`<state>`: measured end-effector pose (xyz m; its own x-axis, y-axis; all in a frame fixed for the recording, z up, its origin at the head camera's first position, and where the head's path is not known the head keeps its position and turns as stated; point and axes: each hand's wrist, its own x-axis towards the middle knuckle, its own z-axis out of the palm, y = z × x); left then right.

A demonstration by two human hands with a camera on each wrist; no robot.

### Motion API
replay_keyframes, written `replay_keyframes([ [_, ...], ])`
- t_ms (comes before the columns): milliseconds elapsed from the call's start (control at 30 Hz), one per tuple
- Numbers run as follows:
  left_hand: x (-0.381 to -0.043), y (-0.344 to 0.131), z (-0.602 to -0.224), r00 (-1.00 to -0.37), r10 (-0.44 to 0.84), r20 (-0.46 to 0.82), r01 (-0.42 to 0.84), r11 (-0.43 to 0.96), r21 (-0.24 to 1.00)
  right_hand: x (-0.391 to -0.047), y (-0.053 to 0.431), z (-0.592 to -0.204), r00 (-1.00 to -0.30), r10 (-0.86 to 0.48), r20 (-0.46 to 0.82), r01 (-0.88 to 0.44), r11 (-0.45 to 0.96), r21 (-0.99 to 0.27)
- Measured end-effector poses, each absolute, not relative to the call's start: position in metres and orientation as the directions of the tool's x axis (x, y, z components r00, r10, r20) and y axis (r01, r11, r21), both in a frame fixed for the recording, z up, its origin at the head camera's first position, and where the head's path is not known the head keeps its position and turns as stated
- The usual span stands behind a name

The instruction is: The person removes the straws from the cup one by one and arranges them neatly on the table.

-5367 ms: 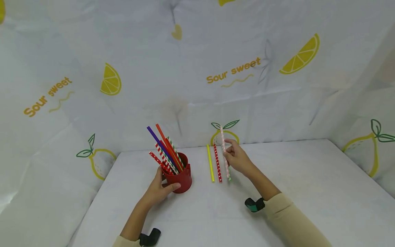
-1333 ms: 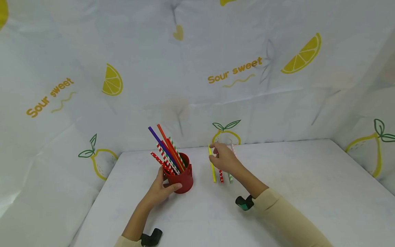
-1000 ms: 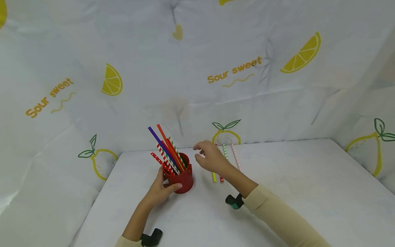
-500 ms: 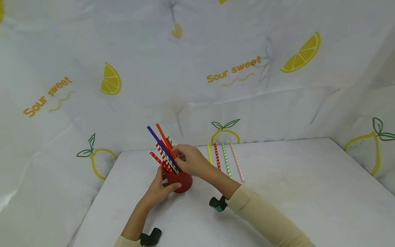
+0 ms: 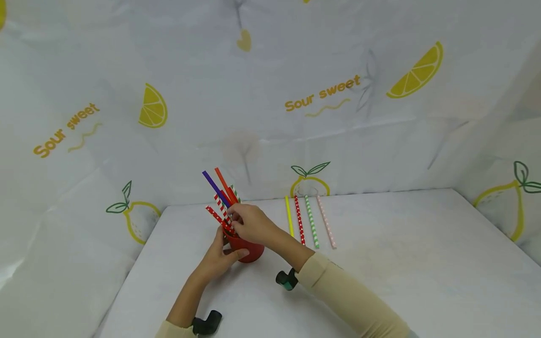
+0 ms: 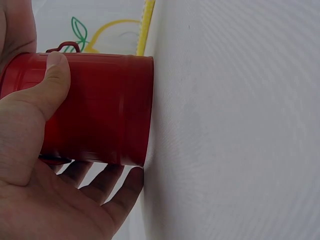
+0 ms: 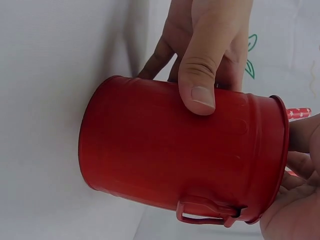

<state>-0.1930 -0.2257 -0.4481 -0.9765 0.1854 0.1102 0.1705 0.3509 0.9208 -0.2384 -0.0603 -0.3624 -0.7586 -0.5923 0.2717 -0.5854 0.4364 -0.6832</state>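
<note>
My left hand grips a small red metal bucket standing on the table, its thumb across the near side. Several paper straws lean out of it: a purple straw, an orange-red straw, red-and-white and green-and-white ones. At the bucket's mouth, my right hand has bent fingers among the straws; whether they pinch one is hidden. In the right wrist view, the bucket's rim covers part of those fingers. A yellow straw, red dotted straw, green-and-white straw and pink straw lie side by side.
The white table ends at a white backdrop printed with lemons. The row of straws lies near the back edge, right of the bucket. My right forearm crosses in front of the row.
Earlier my right hand held the pink straw; that straw now lies at the row's right end. The hand has moved left to the bucket's straws. My left hand stays on the bucket.
</note>
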Motion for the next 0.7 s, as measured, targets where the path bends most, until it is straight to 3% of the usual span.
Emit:
replay_keyframes([
  [400, -0.1913, -0.2258, -0.4467, -0.979, 0.178, 0.102, 0.161, 0.355, 0.921, -0.2374, -0.0644, -0.3601, -0.753, -0.619, 0.221, -0.596, 0.502, -0.627],
  [700, -0.1929, -0.2260, -0.4491, -0.976, 0.182, 0.119, 0.177, 0.350, 0.920, -0.2379, -0.0656, -0.3619, -0.725, -0.636, 0.264, -0.618, 0.432, -0.657],
])
